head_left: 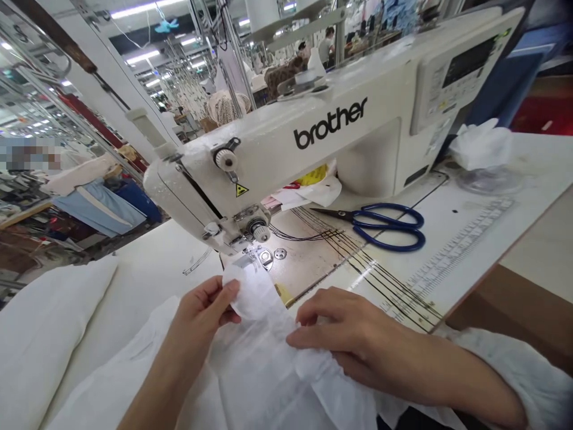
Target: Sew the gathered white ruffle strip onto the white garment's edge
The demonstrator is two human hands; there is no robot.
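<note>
A piece of thin white fabric (259,358) lies across the front of the sewing machine (268,155), and its far end reaches the lit needle area. My left hand (210,307) pinches a rounded flap of this fabric between thumb and fingers, just in front of the presser foot (246,258). On the fabric's right side rests my right hand (344,331), fingers curled and thumb against a gathered edge; its fingertips are partly hidden. The needle itself is too small to make out.
Blue-handled scissors (389,226) lie under the machine arm. A printed ruler scale (461,251) and dark lines run along the table's right side. Crumpled white material (481,143) sits at the back right. More white cloth (54,322) spreads over the left.
</note>
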